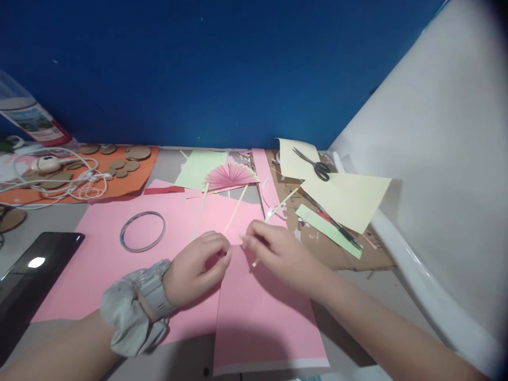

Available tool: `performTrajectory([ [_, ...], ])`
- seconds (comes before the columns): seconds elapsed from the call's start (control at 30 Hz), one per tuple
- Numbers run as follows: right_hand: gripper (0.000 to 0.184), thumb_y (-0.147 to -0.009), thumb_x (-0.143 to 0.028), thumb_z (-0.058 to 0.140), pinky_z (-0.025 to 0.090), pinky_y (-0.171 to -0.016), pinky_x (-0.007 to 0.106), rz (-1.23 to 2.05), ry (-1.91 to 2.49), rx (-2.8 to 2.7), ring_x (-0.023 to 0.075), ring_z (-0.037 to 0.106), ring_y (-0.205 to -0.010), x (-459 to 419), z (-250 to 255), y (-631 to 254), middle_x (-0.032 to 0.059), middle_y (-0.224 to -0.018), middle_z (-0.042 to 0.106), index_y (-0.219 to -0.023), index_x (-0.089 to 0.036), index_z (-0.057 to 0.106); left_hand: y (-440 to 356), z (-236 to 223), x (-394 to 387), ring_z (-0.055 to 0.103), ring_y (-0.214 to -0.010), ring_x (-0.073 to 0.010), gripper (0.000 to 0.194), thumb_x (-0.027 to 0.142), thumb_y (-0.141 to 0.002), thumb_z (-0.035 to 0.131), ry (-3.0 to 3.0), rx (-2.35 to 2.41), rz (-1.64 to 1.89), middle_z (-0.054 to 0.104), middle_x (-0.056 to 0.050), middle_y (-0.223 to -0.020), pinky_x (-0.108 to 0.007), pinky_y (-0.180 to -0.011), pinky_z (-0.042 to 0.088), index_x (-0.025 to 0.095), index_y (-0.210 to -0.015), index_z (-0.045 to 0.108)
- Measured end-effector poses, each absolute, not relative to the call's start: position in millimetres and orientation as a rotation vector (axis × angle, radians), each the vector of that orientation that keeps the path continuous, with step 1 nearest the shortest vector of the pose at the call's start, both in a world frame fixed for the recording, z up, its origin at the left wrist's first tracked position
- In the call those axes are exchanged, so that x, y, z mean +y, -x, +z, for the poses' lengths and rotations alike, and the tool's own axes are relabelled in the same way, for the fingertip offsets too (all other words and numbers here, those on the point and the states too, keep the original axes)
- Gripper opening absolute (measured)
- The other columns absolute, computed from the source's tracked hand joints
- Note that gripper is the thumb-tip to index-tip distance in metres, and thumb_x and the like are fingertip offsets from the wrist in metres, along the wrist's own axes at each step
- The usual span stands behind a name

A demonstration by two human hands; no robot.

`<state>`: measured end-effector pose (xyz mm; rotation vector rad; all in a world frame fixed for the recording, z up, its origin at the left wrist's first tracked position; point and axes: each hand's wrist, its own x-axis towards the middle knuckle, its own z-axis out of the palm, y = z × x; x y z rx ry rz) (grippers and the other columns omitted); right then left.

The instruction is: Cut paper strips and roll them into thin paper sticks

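Pink sheets [103, 270]: smooth matt paper. Fan [231, 174]: same look, paper in sharp pleats. Thin strip [283, 204]: pale green paper, matt. Cream sheets [349, 196]: paper, smooth. Board [331, 254] and discs [137, 153]: brown cardboard, dull. Scissors [320, 169]: metal-looking blades, smooth dark plastic-looking handles. Phone [45, 264]: glossy black, glass-like, mirroring a light. Scrunchie [127, 312]: crinkled matt cloth. Bottle [37, 124]: clear plastic, printed label. Cables [89, 177]: white plastic, smooth. Blue wall [222, 74]: smooth, low sheen.

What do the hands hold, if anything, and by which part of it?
The right hand seems to hold a narrow pale-green paper strip, but covers the exact place. Whether the left hand holds anything cannot be told.
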<state>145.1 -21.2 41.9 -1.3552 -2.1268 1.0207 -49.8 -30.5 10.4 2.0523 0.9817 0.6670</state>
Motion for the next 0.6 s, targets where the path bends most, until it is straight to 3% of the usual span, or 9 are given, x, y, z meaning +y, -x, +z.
performTrajectory([
  [0.1,0.027,-0.088,-0.041,0.043,0.039,-0.051,0.025,1.052,1.520,-1.807,0.0143,0.056,-0.060,8.1,48.8,-181.4,-0.0011,-0.065,0.055,-0.072,-0.021,0.050,51.6,10.0,-28.4,0.043,-0.069,-0.0133,0.014,0.017,-0.086,0.039,-2.038,1.007,0.672,0.045,0.000,-0.072,-0.027,-0.066,0.037,0.018,-0.072,0.042],
  [0.17,0.025,-0.081,-0.045,0.052,0.035,-0.046,0.026,0.715,1.673,-1.575,0.0142,0.049,-0.052,34.3,60.0,-218.1,0.0003,-0.064,0.054,-0.072,-0.022,0.053,52.0,9.5,-26.8,0.043,-0.068,-0.0130,0.015,0.017,-0.086,0.039,-2.033,1.018,0.668,0.045,0.001,-0.071,-0.027,-0.065,0.036,0.018,-0.072,0.043],
  [0.3,0.028,-0.081,-0.050,0.049,0.029,-0.045,0.029,0.267,1.705,-1.313,0.0141,0.037,-0.049,72.8,93.8,-288.4,0.0018,-0.064,0.046,-0.069,-0.026,0.048,50.5,8.9,-26.1,0.045,-0.068,-0.0127,0.015,0.018,-0.085,0.038,-2.036,1.002,0.626,0.048,0.001,-0.071,-0.026,-0.065,0.037,0.017,-0.072,0.045],
  [0.47,0.033,-0.083,-0.053,0.043,0.026,-0.051,0.030,-0.289,1.777,-1.325,0.0152,0.042,-0.054,78.9,133.3,-316.4,0.0011,-0.061,0.041,-0.067,-0.024,0.047,51.5,10.2,-26.6,0.044,-0.063,-0.0122,0.016,0.018,-0.083,0.040,-2.065,1.044,0.559,0.046,0.002,-0.066,-0.025,-0.061,0.037,0.018,-0.067,0.042],
  [0.6,0.054,-0.084,-0.065,0.025,0.027,-0.050,0.030,-0.113,1.925,-1.245,0.0113,0.040,-0.049,78.3,141.4,-309.9,0.0024,-0.061,0.046,-0.065,-0.022,0.050,53.1,13.7,-28.7,0.040,-0.060,-0.0133,0.019,0.027,-0.081,0.047,-2.148,1.229,0.638,0.043,0.002,-0.064,-0.028,-0.057,0.036,0.019,-0.067,0.038],
])
